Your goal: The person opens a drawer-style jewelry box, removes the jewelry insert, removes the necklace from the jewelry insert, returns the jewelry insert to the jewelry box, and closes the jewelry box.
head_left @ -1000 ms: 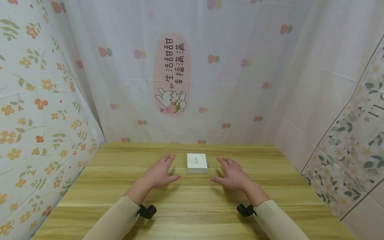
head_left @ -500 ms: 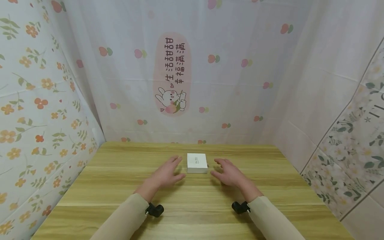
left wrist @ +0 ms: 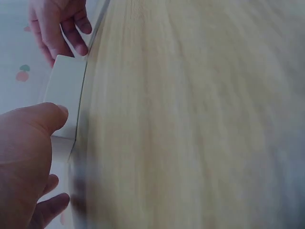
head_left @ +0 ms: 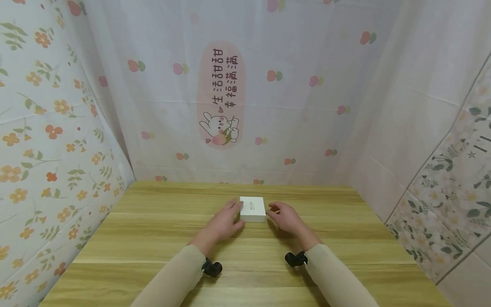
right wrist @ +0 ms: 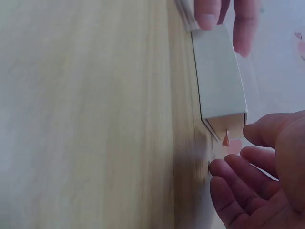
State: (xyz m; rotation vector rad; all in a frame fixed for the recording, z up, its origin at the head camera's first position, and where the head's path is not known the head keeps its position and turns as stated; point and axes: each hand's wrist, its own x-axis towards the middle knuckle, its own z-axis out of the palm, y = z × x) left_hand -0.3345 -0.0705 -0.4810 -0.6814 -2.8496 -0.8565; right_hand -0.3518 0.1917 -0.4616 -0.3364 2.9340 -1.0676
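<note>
A small white box [head_left: 252,207] with dark print on its lid lies flat at the table's back middle. My left hand [head_left: 226,219] is at its left end, with the thumb [left wrist: 55,117] over the near face and a fingertip at the lid's left edge. Out of the box's right end hangs a small copper-coloured ribbon tab [right wrist: 226,138]. Beside that end is my right hand [head_left: 284,217], its thumb [right wrist: 259,130] right at the box's corner and its fingers loosely bent below the tab. A gap shows between right thumb and fingers, with nothing gripped.
The wood-grain table [head_left: 245,273] ends at a printed curtain [head_left: 299,128] just behind the box. A flowered curtain [head_left: 57,140] borders the left, and another patterned one [head_left: 441,170] the right. Both wrists carry black cameras [head_left: 212,267].
Both hands have moved inward to the box: the left rightward onto its left end, the right leftward to its ribbon end. The right fingers have bent more. The box stays in place.
</note>
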